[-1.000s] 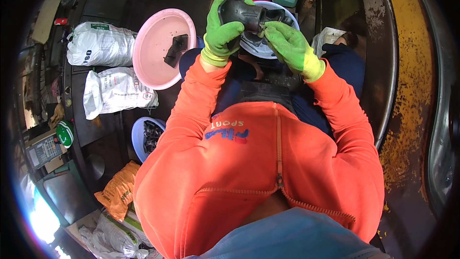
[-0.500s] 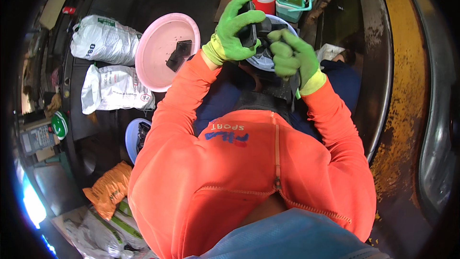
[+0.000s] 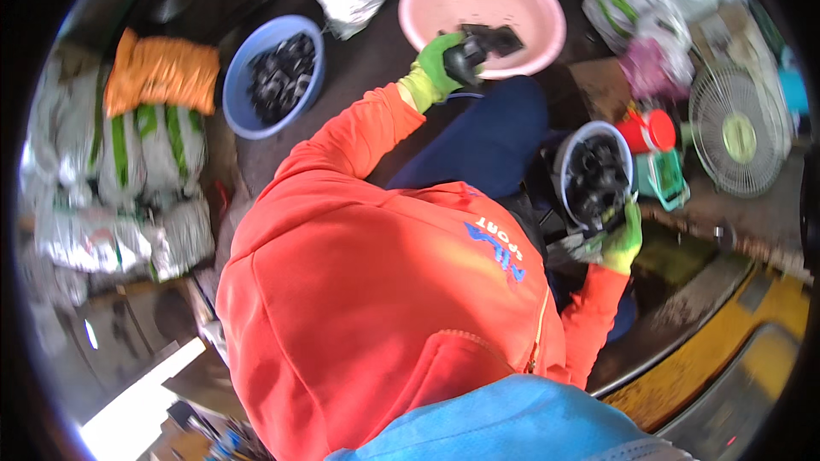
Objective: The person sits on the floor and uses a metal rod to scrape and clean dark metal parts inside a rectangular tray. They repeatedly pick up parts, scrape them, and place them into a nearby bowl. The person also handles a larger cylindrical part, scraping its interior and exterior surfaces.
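Note:
My left hand (image 3: pixel 436 70), in a green glove, is closed on a black moulded piece (image 3: pixel 464 60) over the near rim of a pink basin (image 3: pixel 551 27). Another dark piece (image 3: pixel 502 40) lies in that basin, right beside the held one. My right hand (image 3: pixel 624 237), also gloved in green, is down at the near right rim of a pale blue tub (image 3: pixel 629 147). Its fingers are curled around something dark that I cannot make out. Black moulded pieces (image 3: pixel 595 172) fill the tub.
A blue basin (image 3: pixel 231 102) of black pieces stands left, near an orange bag (image 3: pixel 162 75) on stacked pale sacks (image 3: pixel 120 230). At right are a red jug (image 3: pixel 656 131), a green container (image 3: pixel 664 179) and a fan (image 3: pixel 740 132). My knee (image 3: pixel 504 124) lies between basin and tub.
My hands were together over the tub and have parted. The left moved to the pink basin with the black piece; the right dropped to the tub's rim. The whole view has turned left.

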Action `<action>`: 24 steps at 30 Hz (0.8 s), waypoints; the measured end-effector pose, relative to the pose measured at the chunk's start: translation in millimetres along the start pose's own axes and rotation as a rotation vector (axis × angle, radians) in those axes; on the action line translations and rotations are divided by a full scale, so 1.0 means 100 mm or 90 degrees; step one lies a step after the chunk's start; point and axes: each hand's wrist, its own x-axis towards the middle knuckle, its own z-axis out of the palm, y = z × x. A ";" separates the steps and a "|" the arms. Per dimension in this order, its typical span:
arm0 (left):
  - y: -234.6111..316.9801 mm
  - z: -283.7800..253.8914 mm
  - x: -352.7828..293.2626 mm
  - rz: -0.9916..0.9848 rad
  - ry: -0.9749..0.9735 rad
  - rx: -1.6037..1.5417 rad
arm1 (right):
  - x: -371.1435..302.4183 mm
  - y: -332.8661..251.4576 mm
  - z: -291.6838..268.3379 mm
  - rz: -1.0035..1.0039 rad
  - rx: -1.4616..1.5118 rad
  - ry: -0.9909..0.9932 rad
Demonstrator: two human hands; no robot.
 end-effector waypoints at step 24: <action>-0.16 3.08 -0.54 0.002 -0.828 0.233 | -2.51 -1.02 0.78 -0.722 -0.871 0.626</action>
